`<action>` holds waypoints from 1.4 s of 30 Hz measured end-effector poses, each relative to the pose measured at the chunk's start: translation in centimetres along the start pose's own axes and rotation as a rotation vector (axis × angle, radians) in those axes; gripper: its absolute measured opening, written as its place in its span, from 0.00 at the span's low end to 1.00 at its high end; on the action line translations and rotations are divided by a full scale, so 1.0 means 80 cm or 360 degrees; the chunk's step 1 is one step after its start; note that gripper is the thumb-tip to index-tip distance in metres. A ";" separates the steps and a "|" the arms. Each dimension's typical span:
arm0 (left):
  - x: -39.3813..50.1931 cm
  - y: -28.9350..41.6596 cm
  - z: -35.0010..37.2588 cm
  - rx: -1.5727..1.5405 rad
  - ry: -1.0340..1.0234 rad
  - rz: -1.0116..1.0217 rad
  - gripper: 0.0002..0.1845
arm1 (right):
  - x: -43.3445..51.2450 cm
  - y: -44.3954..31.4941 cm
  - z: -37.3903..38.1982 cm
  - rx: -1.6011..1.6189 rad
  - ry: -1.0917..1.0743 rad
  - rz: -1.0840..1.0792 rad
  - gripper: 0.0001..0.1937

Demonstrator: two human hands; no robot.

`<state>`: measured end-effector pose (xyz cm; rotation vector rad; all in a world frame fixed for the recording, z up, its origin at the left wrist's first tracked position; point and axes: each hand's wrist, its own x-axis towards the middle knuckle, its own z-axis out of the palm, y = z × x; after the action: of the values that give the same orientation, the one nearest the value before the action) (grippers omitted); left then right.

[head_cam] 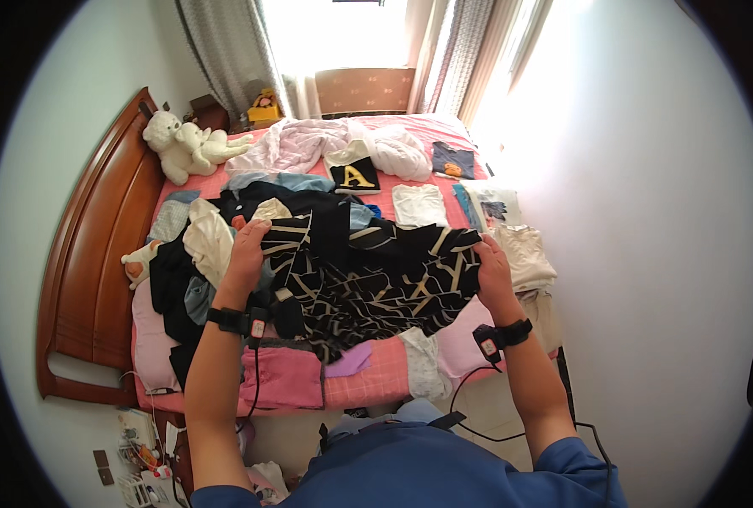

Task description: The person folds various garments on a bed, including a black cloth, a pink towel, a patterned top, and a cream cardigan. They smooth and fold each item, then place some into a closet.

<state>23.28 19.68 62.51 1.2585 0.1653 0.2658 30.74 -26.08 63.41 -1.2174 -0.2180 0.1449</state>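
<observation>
A black garment (pixel 376 273) with a pale line pattern hangs stretched between my two hands above the bed. My left hand (pixel 249 244) pinches its upper left corner, and my right hand (pixel 494 260) grips the upper right one. Its lower part droops in loose folds. Behind it lies a heap of dark clothes (pixel 275 198), partly hidden, with a cream garment (pixel 208 238) beside my left hand. A folded white shirt (pixel 419 204) rests beyond the garment's top edge. Close to my right hand is a stack of folded cream clothes (pixel 525 257).
The pink-sheeted bed (pixel 386 387) has a wooden headboard (pixel 103 267) at left. White teddy bears (pixel 176 146) sit by it. A crumpled pale quilt (pixel 306 140), a folded black top (pixel 357 173) and a grey shirt (pixel 454 160) lie farther back. Cables hang from both wrist bands.
</observation>
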 end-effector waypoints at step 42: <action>-0.145 0.149 0.445 0.1237 -0.0869 0.0722 0.04 | 0.092 0.063 -0.078 -0.0494 -0.2363 -0.0044 0.17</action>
<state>20.41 -12.87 84.35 2.0908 -0.5454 0.2411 39.45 -28.37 57.24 -1.1947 -1.5826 1.0137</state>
